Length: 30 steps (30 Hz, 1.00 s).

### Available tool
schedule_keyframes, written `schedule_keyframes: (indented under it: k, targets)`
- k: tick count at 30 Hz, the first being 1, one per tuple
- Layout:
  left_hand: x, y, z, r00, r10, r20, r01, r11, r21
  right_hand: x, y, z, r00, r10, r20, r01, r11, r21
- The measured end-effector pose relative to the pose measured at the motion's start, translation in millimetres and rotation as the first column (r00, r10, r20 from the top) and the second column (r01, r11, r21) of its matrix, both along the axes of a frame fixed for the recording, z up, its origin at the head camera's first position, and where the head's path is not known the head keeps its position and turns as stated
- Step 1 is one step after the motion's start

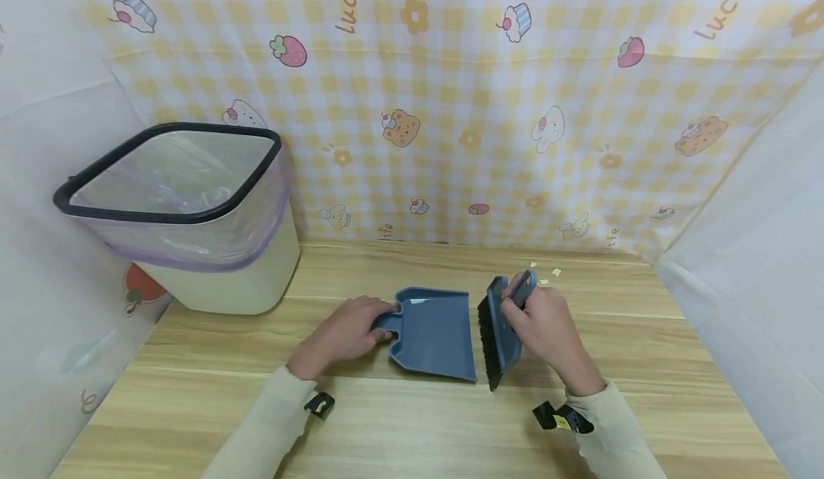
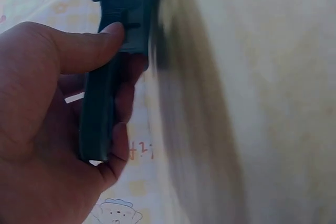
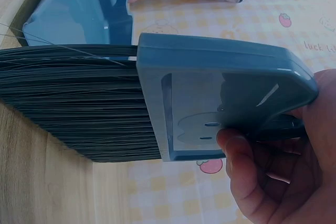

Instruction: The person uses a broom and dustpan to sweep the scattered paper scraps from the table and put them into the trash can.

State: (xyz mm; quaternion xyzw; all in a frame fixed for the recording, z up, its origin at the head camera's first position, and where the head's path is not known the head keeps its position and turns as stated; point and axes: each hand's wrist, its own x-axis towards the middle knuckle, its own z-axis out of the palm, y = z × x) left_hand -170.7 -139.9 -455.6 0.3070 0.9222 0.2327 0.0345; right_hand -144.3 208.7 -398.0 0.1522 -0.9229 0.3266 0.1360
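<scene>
A blue-grey dustpan [image 1: 433,332] lies on the wooden table with its wide mouth facing right. My left hand [image 1: 350,329] grips its short handle; the left wrist view shows the thumb along the top of the dustpan handle [image 2: 97,108] and the fingers curled beneath. My right hand [image 1: 543,322] holds a matching hand brush [image 1: 505,329] by its handle, dark bristles [image 3: 79,103] pointing toward the dustpan. The brush stands just right of the dustpan's open edge. Several small pale scraps [image 1: 556,272] lie on the table behind the right hand.
A cream bin [image 1: 257,286] with a black rim and a clear, purple-edged bag stands at the back left. Behind the table hangs a yellow checked curtain [image 1: 444,171]. White cloth [image 1: 747,272] borders the right side of the wooden table [image 1: 412,436].
</scene>
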Motion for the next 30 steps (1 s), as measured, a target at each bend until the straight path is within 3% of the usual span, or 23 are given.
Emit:
schedule_keyframes:
  k: [9,30]
  targets:
    - [-3.2,0.3,4.9,0.998,-0.017,0.054,0.019,1.000,-0.018,0.8,0.0,0.3,1.000,0.000,0.007,0.000,1.000,0.000]
    - [0.9,4.6,2.0,0.998,0.055,0.005,-0.055,0.998,0.012,-3.5,16.5,5.9,0.999,0.016,-0.039,-0.016,1.000,0.003]
